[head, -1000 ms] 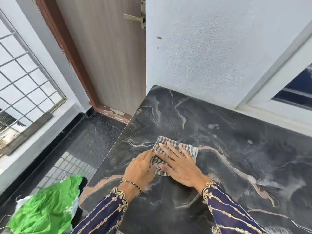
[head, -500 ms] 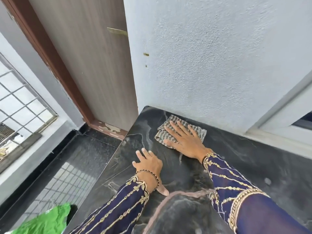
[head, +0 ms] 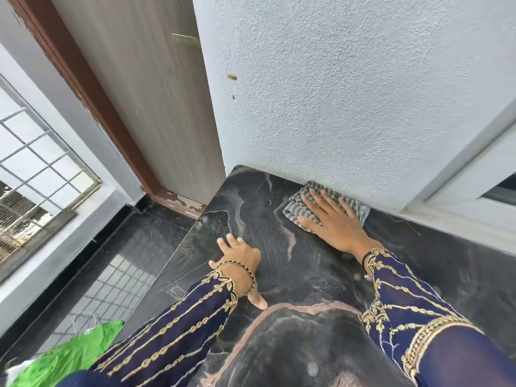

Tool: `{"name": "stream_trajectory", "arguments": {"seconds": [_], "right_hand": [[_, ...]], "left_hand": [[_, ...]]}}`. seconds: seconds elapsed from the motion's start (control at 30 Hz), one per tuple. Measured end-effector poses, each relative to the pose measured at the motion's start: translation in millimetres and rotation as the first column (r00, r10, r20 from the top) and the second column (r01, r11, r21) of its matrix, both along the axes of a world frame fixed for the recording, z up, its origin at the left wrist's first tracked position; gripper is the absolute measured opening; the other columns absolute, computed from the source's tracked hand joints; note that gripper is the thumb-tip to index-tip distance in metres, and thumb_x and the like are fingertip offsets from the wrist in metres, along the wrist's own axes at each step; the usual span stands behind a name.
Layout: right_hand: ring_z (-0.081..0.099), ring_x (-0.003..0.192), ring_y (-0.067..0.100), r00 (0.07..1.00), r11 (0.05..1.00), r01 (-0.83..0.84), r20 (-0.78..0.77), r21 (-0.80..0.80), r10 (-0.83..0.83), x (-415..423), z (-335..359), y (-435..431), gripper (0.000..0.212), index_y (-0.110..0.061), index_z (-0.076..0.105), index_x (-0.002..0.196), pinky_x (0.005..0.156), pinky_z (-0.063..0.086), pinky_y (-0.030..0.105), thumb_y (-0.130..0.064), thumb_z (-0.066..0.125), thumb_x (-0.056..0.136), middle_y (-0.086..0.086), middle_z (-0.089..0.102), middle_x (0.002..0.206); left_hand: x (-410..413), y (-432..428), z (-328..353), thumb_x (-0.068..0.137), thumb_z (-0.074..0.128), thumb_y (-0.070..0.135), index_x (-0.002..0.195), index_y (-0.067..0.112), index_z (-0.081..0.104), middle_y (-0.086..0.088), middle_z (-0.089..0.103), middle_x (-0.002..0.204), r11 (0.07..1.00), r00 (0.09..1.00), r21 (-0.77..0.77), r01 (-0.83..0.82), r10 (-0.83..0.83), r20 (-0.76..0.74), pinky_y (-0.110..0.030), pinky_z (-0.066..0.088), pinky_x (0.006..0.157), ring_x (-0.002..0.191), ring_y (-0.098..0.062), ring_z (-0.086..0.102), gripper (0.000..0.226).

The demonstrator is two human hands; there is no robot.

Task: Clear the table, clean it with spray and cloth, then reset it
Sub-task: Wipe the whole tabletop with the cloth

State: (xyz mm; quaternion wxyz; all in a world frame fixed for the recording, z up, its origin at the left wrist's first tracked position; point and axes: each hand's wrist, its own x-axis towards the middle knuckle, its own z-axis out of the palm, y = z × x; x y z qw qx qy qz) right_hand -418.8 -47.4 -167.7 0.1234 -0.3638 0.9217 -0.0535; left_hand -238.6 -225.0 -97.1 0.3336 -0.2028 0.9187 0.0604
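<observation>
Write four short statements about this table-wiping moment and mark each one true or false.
1. The right hand presses the striped cloth flat on the dark table. True.
2. The cloth lies in the middle of the table. False: it sits at the far edge, against the wall.
3. The left hand rests on the table and holds nothing. True.
4. A spray bottle stands beside the cloth. False: no bottle is in view.
</observation>
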Motion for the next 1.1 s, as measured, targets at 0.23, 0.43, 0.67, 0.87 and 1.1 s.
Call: {"name": "stream_trajectory", "arguments": {"seconds": [0.23, 0.43, 0.67, 0.87, 1.1], "right_hand": [[-0.022, 0.152, 0.004, 0.994, 0.994, 0.105, 0.026, 0.037, -0.106, 11.3, -0.8, 24.7, 0.07, -0.053, -0.017, 0.153, 0.126, -0.013, 0.044, -0.081, -0.001, 0.091, -0.021, -0.023, 0.164], [-0.025, 0.152, 0.008, 0.996, 0.996, 0.088, 0.018, 0.031, -0.088, 73.0, -4.3, 27.9, 0.065, -0.054, -0.016, 0.152, 0.125, -0.015, 0.047, -0.076, 0.008, 0.096, -0.018, -0.025, 0.164], [-0.021, 0.155, 0.009, 0.999, 0.999, 0.034, -0.002, -0.026, -0.034, 187.3, -3.2, 37.1, 0.066, -0.052, -0.01, 0.156, 0.125, -0.014, 0.043, -0.074, 0.008, 0.097, -0.018, -0.02, 0.167], [-0.022, 0.155, 0.011, 0.999, 0.999, -0.035, -0.002, -0.021, 0.035, 298.7, -0.6, 46.1, 0.065, -0.048, -0.006, 0.158, 0.126, -0.013, 0.046, -0.072, 0.009, 0.099, -0.015, -0.019, 0.168], [-0.019, 0.156, 0.015, 0.99, 0.99, -0.138, 0.003, 0.019, 0.138, 412.9, 6.0, 58.8, 0.064, -0.042, 0.002, 0.161, 0.126, -0.009, 0.049, -0.067, 0.013, 0.102, -0.012, -0.015, 0.169]], "left_hand": [[-4.2, 1.9, -13.5, 0.056, 0.087, 0.054, 0.148, -0.006, 0.017, -0.032, 0.003, 0.157, 0.993, 0.989, -0.062, 0.099, -0.091, 0.118, -0.067, 0.02, 0.113, 0.143, -0.055, -0.003, 0.13], [3.8, 5.0, -5.3, 0.054, 0.089, 0.05, 0.148, -0.008, 0.01, -0.034, 0.0, 0.156, 0.999, 0.997, -0.031, 0.024, -0.021, 0.075, -0.064, 0.021, 0.115, 0.144, -0.055, -0.003, 0.136], [98.5, 25.3, -16.9, 0.089, 0.057, 0.048, 0.136, 0.01, 0.041, -0.012, 0.038, 0.145, 0.991, 0.842, -0.047, 0.122, -0.128, -0.523, -0.04, 0.029, 0.113, 0.138, -0.029, 0.031, 0.062], [204.3, 56.5, -18.0, 0.098, 0.042, 0.02, 0.14, 0.013, 0.041, -0.008, 0.026, 0.159, 0.993, 0.796, 0.116, 0.034, 0.044, -0.604, -0.045, 0.022, 0.118, 0.146, -0.023, 0.028, 0.042], [287.5, 72.8, 5.5, 0.094, 0.046, 0.019, 0.132, 0.008, 0.047, -0.007, 0.046, 0.142, 0.99, 0.801, 0.126, 0.057, 0.029, -0.598, -0.04, 0.035, 0.107, 0.13, -0.026, 0.046, 0.039]]}}
